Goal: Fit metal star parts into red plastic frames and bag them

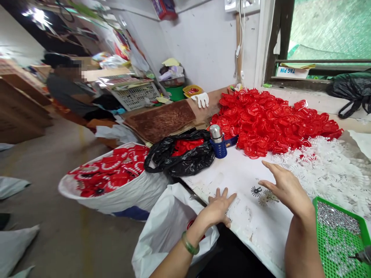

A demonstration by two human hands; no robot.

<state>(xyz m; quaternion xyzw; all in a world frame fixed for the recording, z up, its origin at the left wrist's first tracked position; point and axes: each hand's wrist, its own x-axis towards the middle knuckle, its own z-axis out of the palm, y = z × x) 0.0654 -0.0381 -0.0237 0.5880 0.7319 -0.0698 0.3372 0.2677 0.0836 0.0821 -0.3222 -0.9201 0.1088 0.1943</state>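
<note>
My left hand (219,207) lies on the white tabletop (199,184) near its front edge, fingers spread and nothing in them. Over the table my right hand (285,187) is raised, thumb and fingers apart, also holding nothing. Just left of it lie a small black spoked piece (256,191) and some beige spoked pieces (267,197). Behind it rises a heap of red plastic parts (269,119), bordered by a pile of white spoked pieces (333,170). To its right sits a green perforated tray (342,235) with small shiny metal bits and clear bits.
A white sack (162,227) hangs open below the table edge. Left of it stands a larger sack (116,200) full of red parts. A black bag (188,162) and a blue-sleeved flask (218,143) stand on the table. A tool tip (362,255) overhangs the tray. A person (69,88) sits far left.
</note>
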